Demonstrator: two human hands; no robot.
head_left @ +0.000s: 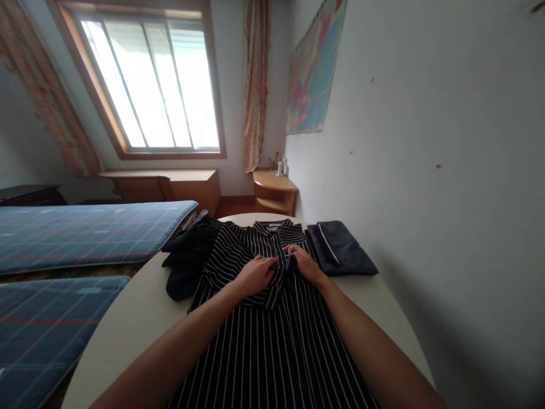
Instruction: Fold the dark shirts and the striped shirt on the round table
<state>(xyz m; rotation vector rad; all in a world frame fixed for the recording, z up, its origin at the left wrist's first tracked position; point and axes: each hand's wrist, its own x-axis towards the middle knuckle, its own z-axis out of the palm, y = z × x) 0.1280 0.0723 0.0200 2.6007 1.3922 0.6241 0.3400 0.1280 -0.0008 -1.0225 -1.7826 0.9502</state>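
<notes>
A: Where do you have the striped shirt [272, 335] right now?

B: It lies flat on the round counter [140, 318], collar away from you, hem running off toward your body. Your left hand [255, 274] and right hand [305, 264] meet at the middle of its chest, just below the collar.

A: And what are your hands doing there?

B: Both are closed on cloth. Your left hand has its fingers curled over a gathered ridge of the front, and your right hand pinches the same ridge from the other side, so the fabric bunches up between them. I judge you are working the front placket, bringing the two edges together or fastening them.

A: What does the next move call for?

B: By my reading, a small, careful pull so the stripes line up and the bunch flattens, without dragging the whole shirt across the counter.

A: How does the shirt look?

B: Dark, with thin white stripes running lengthwise, soft and loose, its left sleeve draped outward.

A: Anything close by?

B: A folded dark garment [340, 250] sits just beside your right hand, and a crumpled dark pile [191, 255] lies to the left, touching the sleeve.
</notes>
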